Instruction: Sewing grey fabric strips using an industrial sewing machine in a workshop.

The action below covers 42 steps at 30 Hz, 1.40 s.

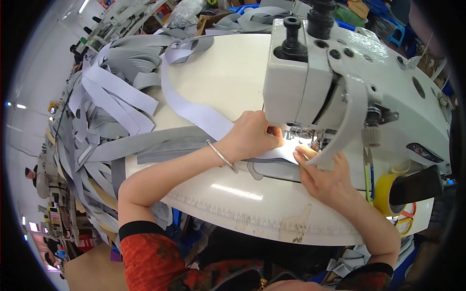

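A white strip of fabric point(201, 116) curves over the table from the far left and runs under the lit presser foot of a white sewing machine point(286, 92). Beneath it lies a grey fabric strip point(170, 143). My left hand point(252, 136), bracelet at the wrist, is closed with its fingertips pinching the white strip just left of the needle area. On the near right side of the foot, my right hand point(327, 177) has thumb and forefinger closed at the strip's edge. The machine head partly hides the needle.
Heaps of grey and white strips point(119, 97) cover the table's left side. To the right are a yellow tape roll point(387, 195), a dark phone-like object point(417, 185), green-handled snips point(367, 179) and scissors point(405, 220). A ruler scale point(233, 213) follows the table's front edge.
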### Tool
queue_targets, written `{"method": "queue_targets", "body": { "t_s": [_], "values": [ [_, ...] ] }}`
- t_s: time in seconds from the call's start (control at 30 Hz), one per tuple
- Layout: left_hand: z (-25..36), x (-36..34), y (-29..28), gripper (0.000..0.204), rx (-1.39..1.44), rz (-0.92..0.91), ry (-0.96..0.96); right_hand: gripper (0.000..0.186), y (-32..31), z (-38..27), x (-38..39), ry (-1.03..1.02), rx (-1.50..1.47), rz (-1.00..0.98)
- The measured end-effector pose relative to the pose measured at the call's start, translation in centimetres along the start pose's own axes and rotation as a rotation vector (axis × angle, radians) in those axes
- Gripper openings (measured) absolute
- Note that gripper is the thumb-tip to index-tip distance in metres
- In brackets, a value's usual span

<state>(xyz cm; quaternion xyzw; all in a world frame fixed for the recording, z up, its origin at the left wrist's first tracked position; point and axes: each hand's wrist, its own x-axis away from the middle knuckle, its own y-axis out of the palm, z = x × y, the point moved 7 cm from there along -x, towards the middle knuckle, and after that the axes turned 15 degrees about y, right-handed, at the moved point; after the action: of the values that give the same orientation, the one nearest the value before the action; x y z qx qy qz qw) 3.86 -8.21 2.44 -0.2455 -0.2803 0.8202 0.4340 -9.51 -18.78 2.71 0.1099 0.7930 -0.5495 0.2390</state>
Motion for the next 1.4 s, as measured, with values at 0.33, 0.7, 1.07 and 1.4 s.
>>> {"method": "queue_targets", "body": {
  "t_s": [0.33, 0.7, 1.07, 1.4],
  "values": [
    [0.4, -0.8, -0.7, 0.013, -0.124, 0.04, 0.169, 0.035, 1.3, 1.0, 1.0, 0.067, 0.211, -0.049],
    [2.0, 0.3, -1.1, 0.012, -0.203, -0.004, 0.226, 0.034, 1.1, 1.3, 0.9, 0.12, 0.122, -0.086],
    [4.0, 4.1, 0.5, 0.021, -0.491, 0.085, 0.882, 0.033, 0.1, -0.5, 0.3, -0.001, 0.097, 0.009],
    [3.6, 3.9, 0.2, 0.026, -0.515, 0.067, 0.935, 0.038, 0.5, -0.2, 0.3, 0.051, 0.162, -0.025]
  ]
}}
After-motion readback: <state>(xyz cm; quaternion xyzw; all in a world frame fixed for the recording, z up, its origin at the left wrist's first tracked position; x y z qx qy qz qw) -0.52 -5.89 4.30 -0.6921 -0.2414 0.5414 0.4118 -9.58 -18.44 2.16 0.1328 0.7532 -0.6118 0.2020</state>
